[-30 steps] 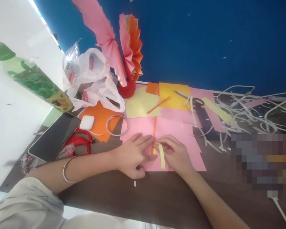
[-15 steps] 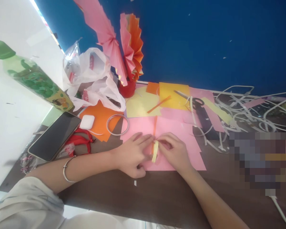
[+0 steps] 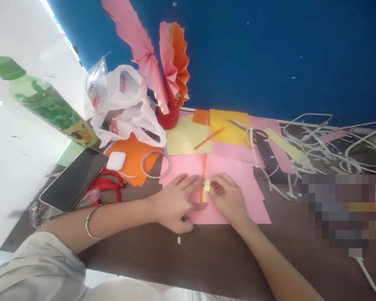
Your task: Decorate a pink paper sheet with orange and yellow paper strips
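A pale yellow strip [image 3: 207, 185] is sitting over a pink sheet [image 3: 253, 200], near its middle; its short visible part is running near to far, one end pointing back toward the wearer. An orange strip [image 3: 204, 165] is lying just beside it, its long axis running away toward the blue wall [image 3: 269, 54], leaning slightly right at the far end. The right hand [image 3: 230, 196] is pinching the pale yellow strip between curled fingers. The left hand [image 3: 172, 205] is lying palm down, fingers spreading, fingertips touching the paper around the orange strip.
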A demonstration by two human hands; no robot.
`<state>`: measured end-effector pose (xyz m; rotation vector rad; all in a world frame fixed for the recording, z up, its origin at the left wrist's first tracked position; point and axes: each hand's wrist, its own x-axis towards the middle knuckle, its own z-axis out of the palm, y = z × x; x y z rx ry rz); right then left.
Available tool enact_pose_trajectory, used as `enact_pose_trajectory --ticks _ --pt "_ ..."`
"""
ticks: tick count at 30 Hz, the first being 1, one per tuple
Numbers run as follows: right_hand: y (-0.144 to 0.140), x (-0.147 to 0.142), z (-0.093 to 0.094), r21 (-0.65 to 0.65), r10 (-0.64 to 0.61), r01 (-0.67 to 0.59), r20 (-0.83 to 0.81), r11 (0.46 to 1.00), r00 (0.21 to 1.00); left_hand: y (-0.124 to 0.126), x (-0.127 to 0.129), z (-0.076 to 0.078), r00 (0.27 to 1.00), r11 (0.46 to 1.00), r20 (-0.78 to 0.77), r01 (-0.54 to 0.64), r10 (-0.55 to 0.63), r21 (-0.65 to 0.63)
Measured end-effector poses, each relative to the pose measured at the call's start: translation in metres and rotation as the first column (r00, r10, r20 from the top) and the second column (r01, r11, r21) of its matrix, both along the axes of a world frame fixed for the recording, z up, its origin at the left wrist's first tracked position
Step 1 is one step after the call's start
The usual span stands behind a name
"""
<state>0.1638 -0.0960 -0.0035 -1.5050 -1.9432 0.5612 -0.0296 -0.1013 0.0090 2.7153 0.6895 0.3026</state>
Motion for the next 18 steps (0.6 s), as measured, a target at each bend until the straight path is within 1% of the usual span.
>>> enact_pose_trajectory --ticks 5,12,18 --pt "-0.0011 -0.0019 0.0001 0.012 -0.014 0.014 0.008 1.000 1.000 -0.0005 -0.0002 0.0015 1.000 1.000 -0.010 -0.002 0.002 -0.003" --pt "-0.0010 -0.0029 -0.0044 0.030 -0.006 0.005 0.031 1.000 0.999 -0.0001 -0.0003 0.0016 1.000 1.000 0.010 -0.012 0.012 -0.024" --pt "0.0011 -0.0049 -0.0062 0.098 -0.036 0.028 0.073 0.995 0.997 0.0003 -0.0010 0.0005 1.000 0.999 0.021 -0.008 0.009 -0.045"
